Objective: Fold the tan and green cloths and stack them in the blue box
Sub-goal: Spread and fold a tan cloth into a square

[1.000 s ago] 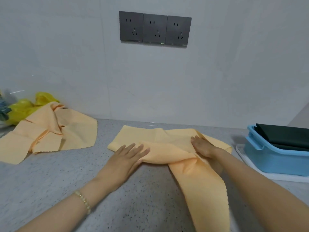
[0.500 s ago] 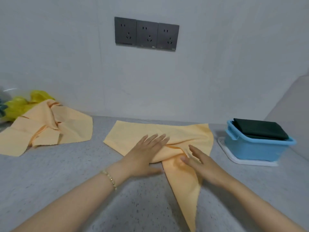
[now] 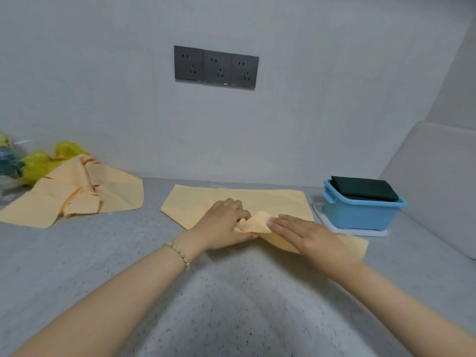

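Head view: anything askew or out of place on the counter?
A tan heap at left lies crumpled against a yellow bag. Green cloths rise above the box rim. Nothing spilled or damaged.

Grey speckled counter [image 3: 231,305]. Tan cloth [image 3: 231,199] lies mid-back. Left of it, apart: second tan cloth [image 3: 85,194], crumpled. Farther left: yellow bag [image 3: 38,166]. Just right of it: white board [image 3: 360,231] carrying the blue box [image 3: 360,215].
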`<state>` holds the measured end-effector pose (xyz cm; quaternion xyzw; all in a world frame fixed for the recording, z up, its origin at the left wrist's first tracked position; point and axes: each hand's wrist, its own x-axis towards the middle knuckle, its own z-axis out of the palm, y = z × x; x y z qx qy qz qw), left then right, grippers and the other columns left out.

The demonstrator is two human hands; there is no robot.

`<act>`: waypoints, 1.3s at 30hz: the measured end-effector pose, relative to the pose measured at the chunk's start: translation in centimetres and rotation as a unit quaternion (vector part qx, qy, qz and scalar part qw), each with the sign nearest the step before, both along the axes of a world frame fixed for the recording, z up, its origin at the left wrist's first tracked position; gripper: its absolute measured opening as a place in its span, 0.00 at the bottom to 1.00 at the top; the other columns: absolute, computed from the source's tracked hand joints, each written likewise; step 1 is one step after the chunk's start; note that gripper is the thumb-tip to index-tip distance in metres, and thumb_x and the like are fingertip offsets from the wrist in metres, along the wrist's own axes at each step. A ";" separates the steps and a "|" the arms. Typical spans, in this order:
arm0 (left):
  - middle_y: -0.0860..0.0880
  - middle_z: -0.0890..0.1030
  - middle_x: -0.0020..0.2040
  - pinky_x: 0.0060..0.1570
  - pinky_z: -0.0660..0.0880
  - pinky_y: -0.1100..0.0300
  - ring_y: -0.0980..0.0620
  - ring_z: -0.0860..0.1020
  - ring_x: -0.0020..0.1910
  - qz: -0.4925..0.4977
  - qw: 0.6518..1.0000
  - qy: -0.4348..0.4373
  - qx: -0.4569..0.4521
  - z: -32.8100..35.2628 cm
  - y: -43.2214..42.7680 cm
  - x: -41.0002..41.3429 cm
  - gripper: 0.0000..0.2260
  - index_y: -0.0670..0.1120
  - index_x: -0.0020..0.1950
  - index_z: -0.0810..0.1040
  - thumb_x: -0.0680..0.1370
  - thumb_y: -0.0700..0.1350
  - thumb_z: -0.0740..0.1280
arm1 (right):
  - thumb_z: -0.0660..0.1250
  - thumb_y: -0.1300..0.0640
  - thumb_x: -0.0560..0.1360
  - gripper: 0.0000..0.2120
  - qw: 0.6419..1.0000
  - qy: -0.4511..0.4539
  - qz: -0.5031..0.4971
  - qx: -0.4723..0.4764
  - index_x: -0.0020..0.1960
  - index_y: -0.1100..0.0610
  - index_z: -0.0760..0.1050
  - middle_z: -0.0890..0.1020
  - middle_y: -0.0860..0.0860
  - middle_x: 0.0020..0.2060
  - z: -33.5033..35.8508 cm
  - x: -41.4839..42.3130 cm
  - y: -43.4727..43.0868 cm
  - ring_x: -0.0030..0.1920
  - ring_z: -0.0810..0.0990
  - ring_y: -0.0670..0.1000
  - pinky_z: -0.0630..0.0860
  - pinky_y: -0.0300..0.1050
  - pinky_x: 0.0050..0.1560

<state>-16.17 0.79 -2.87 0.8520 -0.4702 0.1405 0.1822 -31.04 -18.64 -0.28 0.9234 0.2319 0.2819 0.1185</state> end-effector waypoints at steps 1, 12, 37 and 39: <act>0.56 0.72 0.48 0.49 0.58 0.63 0.55 0.68 0.53 -0.014 1.000 0.001 -0.005 -0.3 0.4 -0.6 0.16 0.53 0.50 0.77 0.72 0.63 0.68 | 0.79 0.73 0.55 0.33 1.000 -0.006 0.008 -0.026 0.59 0.61 0.79 0.82 0.55 0.56 -0.1 -0.8 -0.1 0.55 0.82 0.55 0.82 0.46 0.47; 0.59 0.73 0.42 0.53 0.65 0.62 0.56 0.71 0.45 -0.009 0.992 -0.012 0.128 -3.9 5.8 -6.7 0.17 0.55 0.57 0.67 0.73 0.61 0.66 | 0.77 0.68 0.61 0.27 0.988 0.132 0.031 0.070 0.60 0.58 0.79 0.83 0.51 0.54 -6.6 -8.2 -0.4 0.48 0.84 0.51 0.81 0.41 0.40; 0.55 0.78 0.61 0.50 0.69 0.59 0.51 0.75 0.60 0.065 0.973 0.062 0.214 -3.3 10.2 -10.1 0.19 0.58 0.65 0.73 0.77 0.42 0.60 | 0.58 0.55 0.80 0.25 0.937 0.301 -0.132 0.118 0.75 0.44 0.57 0.61 0.39 0.73 -7.5 -8.7 -0.8 0.73 0.60 0.41 0.57 0.31 0.68; 0.54 0.77 0.63 0.51 0.68 0.60 0.50 0.73 0.62 0.119 0.960 0.099 0.232 -2.8 11.0 -9.8 0.19 0.57 0.67 0.72 0.78 0.42 0.61 | 0.55 0.57 0.81 0.23 0.927 0.323 -0.143 0.122 0.75 0.45 0.59 0.61 0.39 0.73 -7.1 -8.7 -1.3 0.73 0.60 0.41 0.56 0.32 0.70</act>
